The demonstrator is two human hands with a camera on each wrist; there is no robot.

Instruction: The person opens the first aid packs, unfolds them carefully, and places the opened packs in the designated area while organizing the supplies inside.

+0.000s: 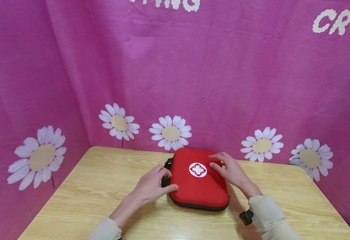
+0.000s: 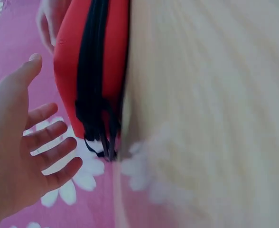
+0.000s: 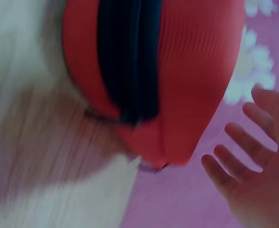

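- Head view: red case [image 1: 193,191] lies flat on the tabletop [image 1: 102,186], closed, white emblem [image 1: 198,169] facing up.
- Left hand [image 1: 152,185] and right hand [image 1: 232,170] flank it, fingers loosely spread, gripping nothing; contact cannot be confirmed.
- Step in hand, as judged: bringing both hands to bear on the red case.
- Next move appears to call for steadying its sides.

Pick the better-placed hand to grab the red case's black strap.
Likely the left hand: it's beside the black strap; the right hand is on the opposite side of the red case.
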